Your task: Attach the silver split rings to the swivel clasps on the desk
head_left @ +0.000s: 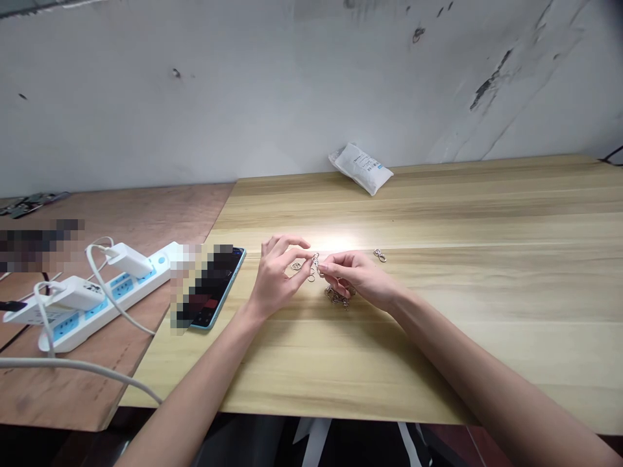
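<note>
A small silver lobster clasp with a ring [316,261] is held above the table between my two hands. My left hand [280,272] pinches its left side with thumb and index finger, the other fingers raised. My right hand [357,275] grips the opposite side in a thumb-and-finger pinch. Loose metal rings [296,266] lie by the left fingers. Beneath the right hand is a pile of metal rings and clasps [338,297], partly covered by its fingers. Farther right lies a clasp with a ring attached [379,255].
A phone [221,292] rests left of my left hand. On the lower brown table, a white power strip [117,295] holds plugged-in chargers [129,259] and cables. A white packet [361,168] lies near the wall at the back of the wooden tabletop [487,259].
</note>
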{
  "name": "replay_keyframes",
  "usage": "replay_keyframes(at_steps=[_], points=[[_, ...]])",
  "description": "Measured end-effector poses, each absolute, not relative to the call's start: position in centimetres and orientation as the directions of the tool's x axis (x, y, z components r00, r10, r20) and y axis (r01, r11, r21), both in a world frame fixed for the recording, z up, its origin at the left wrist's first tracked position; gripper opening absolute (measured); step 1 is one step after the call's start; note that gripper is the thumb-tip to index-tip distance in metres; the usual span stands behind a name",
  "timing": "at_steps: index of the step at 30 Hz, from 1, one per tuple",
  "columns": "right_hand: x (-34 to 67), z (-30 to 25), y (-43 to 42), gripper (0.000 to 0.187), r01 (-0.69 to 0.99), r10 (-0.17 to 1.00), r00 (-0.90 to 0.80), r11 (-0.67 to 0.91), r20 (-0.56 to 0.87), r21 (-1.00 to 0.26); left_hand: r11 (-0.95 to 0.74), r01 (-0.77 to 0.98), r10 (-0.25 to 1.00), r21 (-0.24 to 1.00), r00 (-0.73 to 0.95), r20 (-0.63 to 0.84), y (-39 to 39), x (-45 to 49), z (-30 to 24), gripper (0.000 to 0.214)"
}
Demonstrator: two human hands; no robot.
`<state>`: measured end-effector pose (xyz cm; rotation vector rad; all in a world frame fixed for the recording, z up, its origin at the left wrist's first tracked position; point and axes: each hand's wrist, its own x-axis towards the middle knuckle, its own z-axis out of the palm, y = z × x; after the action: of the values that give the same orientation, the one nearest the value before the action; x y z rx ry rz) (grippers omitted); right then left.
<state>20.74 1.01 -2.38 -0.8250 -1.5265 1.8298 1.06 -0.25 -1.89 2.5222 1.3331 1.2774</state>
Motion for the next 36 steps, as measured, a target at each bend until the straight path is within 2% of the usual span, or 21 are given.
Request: replay_keyframes(at_steps=[26,36], points=[[20.65,-2.28,0.99,0.038,-0.094,0.739,-0.668,-0.201,-0.088,-0.975,-0.650,0.661,0.711,0.375,0.354,0.607,-0.45,1.22,-1.80,0.009],[20.72,-2.43,1.13,0.034,-0.085,0.758,-0.645,-0.196,-0.096,-0.977,-0.644,0.665,0.713,0.378,0.342,0.612,-0.42,1.05,-1.82,0.007]])
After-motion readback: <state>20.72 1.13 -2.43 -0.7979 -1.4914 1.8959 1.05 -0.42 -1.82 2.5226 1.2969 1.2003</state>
